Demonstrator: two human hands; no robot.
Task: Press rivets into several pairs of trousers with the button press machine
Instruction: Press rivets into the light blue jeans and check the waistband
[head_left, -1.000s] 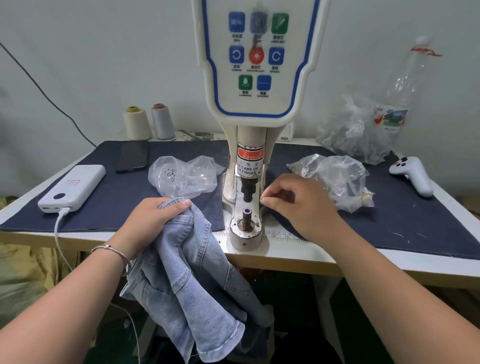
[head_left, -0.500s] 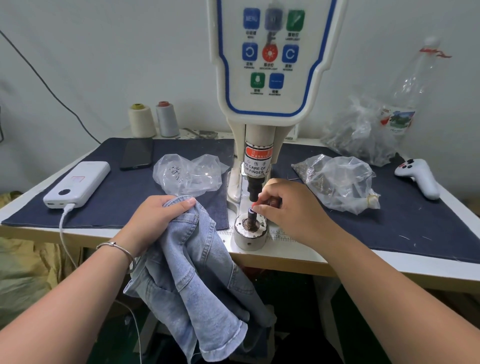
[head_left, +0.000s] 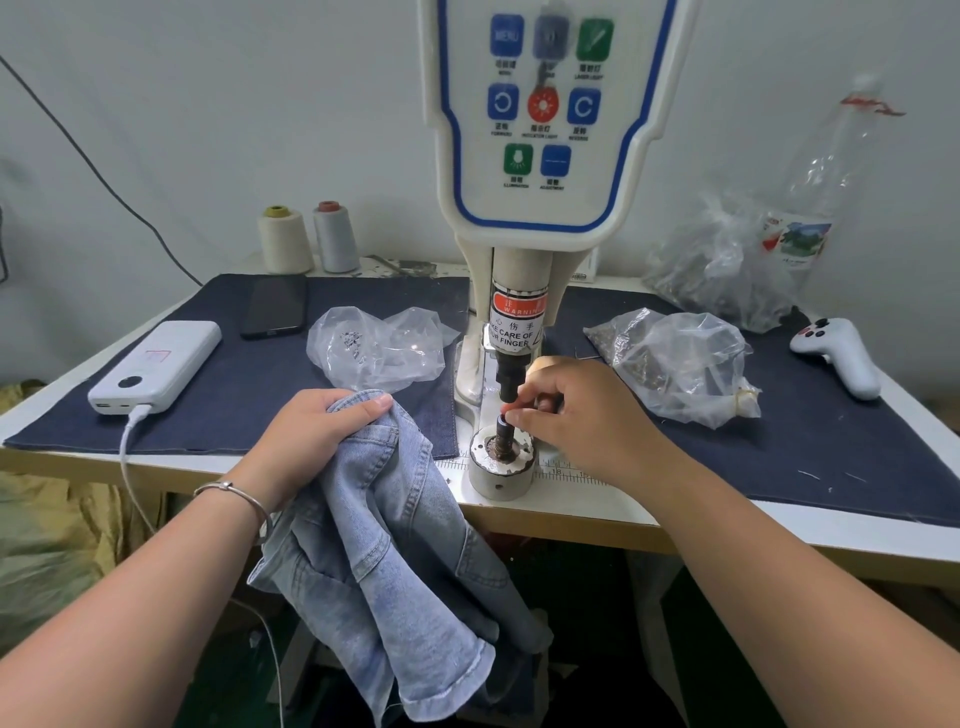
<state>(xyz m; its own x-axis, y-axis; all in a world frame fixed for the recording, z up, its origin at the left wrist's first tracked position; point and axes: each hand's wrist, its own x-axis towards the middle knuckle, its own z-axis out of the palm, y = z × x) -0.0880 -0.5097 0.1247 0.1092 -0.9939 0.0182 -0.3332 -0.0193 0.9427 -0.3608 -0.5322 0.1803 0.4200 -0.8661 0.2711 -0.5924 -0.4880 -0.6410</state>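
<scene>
A: Which step is this?

B: Loading, I'd judge; the right hand (head_left: 582, 415) pinches something tiny at the post (head_left: 503, 428) of the press (head_left: 519, 312); a rivet, likely; too small to tell.

A: And the trousers (head_left: 384, 530)?

B: One pair, left of the post, bunched in the left hand (head_left: 317, 431), hanging off the near edge; next they must go over the post.

A: Counts?

B: Three bags; two spools.
</scene>
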